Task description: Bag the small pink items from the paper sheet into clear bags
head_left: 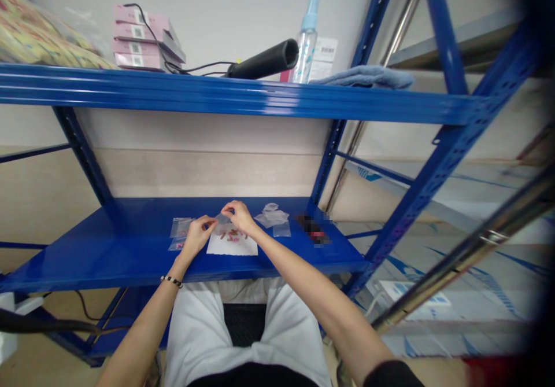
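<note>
Both my hands pinch a small clear plastic bag (223,220) above a white sheet of paper (232,249). My left hand (200,233) has its fingers closed at the bag's left side. On the other side, my right hand (238,214) grips it near the top, thumb and finger together. Several small pink and brown pieces (234,235) lie scattered on the paper below. Just left of my left hand are small zip bags (178,227), at least one with pink pieces inside. A loose pile of clear bags (273,218) rests to the right of my right hand.
A dark object with a red part, blurred out, (314,229) lies on the right of the blue shelf (130,248). An upper blue beam (195,95) crosses above my hands. On it are pink boxes (136,37), a black tube (264,60), a spray bottle (307,43) and a blue cloth (373,77).
</note>
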Demonstrator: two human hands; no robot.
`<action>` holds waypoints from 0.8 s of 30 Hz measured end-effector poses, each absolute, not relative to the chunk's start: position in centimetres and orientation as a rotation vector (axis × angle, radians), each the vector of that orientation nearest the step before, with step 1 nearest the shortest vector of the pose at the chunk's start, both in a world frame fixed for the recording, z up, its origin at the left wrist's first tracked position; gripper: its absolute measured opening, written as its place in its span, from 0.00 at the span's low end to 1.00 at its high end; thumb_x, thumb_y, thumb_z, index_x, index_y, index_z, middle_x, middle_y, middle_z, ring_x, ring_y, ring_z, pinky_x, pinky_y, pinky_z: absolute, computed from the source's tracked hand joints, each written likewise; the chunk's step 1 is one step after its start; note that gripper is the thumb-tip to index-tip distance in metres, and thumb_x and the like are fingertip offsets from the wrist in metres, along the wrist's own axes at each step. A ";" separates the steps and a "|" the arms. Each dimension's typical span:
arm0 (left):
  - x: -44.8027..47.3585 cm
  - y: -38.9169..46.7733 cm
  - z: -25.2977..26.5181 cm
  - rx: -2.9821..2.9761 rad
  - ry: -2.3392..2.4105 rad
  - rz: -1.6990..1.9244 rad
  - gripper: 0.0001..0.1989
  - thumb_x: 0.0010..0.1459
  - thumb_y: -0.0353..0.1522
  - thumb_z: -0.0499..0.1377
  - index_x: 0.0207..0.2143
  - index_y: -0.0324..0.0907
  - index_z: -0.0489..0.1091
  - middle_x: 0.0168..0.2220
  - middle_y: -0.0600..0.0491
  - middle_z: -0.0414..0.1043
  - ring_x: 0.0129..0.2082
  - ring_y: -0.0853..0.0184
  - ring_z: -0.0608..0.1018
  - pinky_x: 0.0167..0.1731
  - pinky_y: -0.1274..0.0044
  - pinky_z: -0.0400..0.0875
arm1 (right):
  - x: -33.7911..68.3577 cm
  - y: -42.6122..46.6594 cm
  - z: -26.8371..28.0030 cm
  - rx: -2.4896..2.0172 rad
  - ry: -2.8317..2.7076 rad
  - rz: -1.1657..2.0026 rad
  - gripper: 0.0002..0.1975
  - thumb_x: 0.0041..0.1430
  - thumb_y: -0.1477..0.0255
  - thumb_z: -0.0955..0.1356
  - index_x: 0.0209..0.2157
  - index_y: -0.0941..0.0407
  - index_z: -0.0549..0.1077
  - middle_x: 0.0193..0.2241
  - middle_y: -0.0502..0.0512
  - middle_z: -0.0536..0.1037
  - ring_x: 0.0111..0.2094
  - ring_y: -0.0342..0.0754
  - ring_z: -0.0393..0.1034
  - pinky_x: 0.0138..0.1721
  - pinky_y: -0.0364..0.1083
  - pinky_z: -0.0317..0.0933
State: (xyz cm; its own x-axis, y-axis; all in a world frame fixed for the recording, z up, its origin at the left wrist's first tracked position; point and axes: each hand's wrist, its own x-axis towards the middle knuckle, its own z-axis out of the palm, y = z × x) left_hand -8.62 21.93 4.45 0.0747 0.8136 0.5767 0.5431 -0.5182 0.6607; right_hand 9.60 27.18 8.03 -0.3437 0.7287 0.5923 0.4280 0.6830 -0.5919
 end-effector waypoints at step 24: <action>-7.2 17.7 2.4 2.282 1.255 1.277 0.15 0.60 0.28 0.49 0.46 0.42 0.72 0.44 0.46 0.72 0.48 0.59 0.73 0.51 0.66 0.66 | 19.1 29.2 10.3 -1.190 -0.825 0.878 0.07 0.58 0.77 0.63 0.39 0.55 0.62 0.22 0.48 0.74 0.16 0.44 0.70 0.13 0.38 0.57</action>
State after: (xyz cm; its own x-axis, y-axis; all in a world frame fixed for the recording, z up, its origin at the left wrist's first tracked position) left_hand -7.21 17.68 2.41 0.2491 0.7760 0.5795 0.5660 -0.6021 0.5631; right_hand 19.11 29.19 10.27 0.4317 0.8989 0.0744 -0.1308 0.1440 -0.9809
